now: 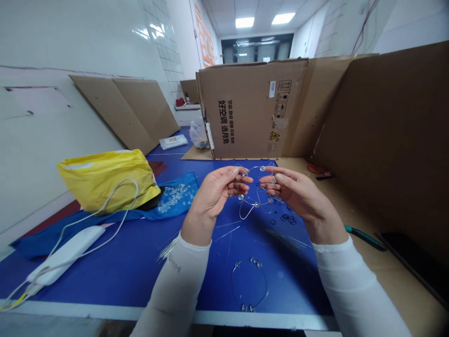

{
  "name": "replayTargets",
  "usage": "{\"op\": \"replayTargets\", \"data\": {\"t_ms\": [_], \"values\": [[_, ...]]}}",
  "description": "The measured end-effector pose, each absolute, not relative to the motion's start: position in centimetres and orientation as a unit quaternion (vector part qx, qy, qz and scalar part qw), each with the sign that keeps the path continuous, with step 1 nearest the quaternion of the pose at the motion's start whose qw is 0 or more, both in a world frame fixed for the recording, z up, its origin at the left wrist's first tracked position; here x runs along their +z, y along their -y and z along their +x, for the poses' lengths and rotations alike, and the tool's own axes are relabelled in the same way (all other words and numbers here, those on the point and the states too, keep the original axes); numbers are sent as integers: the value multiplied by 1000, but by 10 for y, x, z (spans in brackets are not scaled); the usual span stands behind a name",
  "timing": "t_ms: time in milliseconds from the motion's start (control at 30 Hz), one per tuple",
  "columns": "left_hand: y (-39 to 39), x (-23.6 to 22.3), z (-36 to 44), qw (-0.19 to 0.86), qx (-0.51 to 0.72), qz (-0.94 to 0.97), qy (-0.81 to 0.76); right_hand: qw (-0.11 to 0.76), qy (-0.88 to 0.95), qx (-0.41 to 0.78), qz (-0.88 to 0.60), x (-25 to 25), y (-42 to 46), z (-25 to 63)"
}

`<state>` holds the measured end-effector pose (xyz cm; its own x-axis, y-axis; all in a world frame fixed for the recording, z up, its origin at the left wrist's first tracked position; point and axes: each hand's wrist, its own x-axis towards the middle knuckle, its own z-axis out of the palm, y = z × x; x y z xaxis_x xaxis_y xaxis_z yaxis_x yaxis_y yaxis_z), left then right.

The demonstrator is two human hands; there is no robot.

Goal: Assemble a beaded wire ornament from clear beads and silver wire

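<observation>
Pinching a bead-strung wire loop [247,211] between the narrowly curled fingertips of the left hand [215,192] and right hand [293,192], holding it up midway between them, about equally near both, its long axis sloping down toward the body; lying below on the blue tabletop [210,285], a second strung loop [265,283].

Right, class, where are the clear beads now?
In the head view, the clear beads lie left of the person's left hand, right beside the yellow plastic bag.

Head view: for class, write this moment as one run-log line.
left hand: holds beaded wire | right hand: holds same wire | blue table: second beaded wire lying
</observation>
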<state>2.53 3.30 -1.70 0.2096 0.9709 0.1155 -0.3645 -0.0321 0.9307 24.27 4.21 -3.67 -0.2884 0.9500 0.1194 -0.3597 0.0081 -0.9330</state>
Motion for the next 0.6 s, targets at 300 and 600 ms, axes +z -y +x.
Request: {"op": "replayTargets", "data": {"t_ms": [300, 600], "values": [[-32, -16, 26, 619, 540, 463, -334, 551, 488, 596, -321, -45, -45, 236], [-35, -12, 20, 604, 585, 424, -336, 493, 507, 644, -292, -43, -42, 240]]}}
